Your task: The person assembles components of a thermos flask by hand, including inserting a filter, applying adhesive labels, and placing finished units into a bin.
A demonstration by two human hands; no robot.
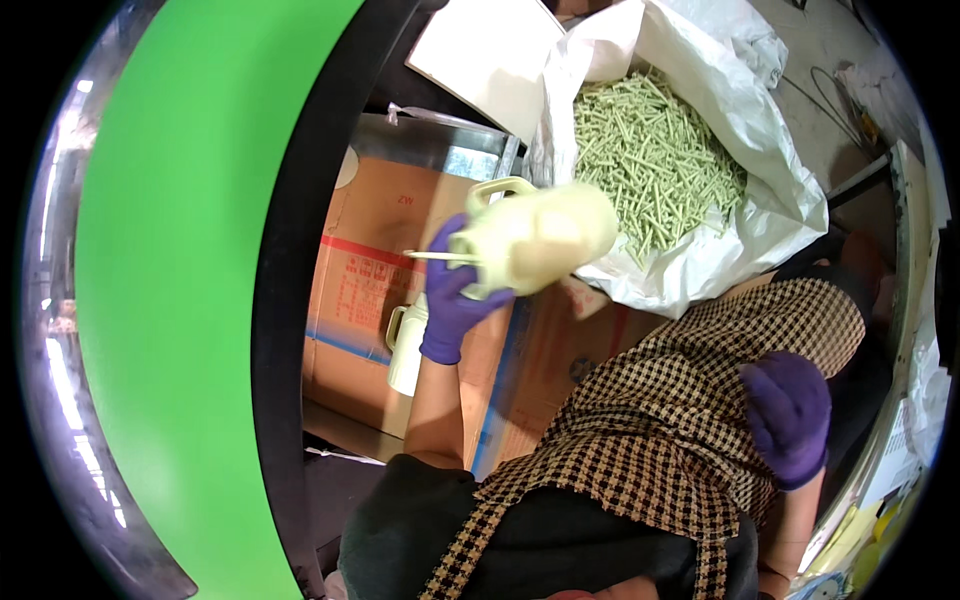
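My left hand [452,300], in a purple glove, grips a pale cream plastic jug [560,235] around its neck. The jug is tilted on its side, its looped handle up and its base toward the right. A thin pale stick [440,256] juts leftward at the jug's mouth. Below that hand, a similar jug [406,355] with a handle lies over a cardboard box [365,285]. My right hand [788,418], also gloved in purple, is over my checked apron near my thigh. Its fingers are curled together and a little blurred; whatever they hold, if anything, is hidden.
A large white sack [690,285] beyond my lap holds many short, pale green sticks [650,160]. A curved green panel [190,300] with a black edge rises along my left. A white board [490,60] lies behind the box. Shelving [890,440] with packets stands to my right.
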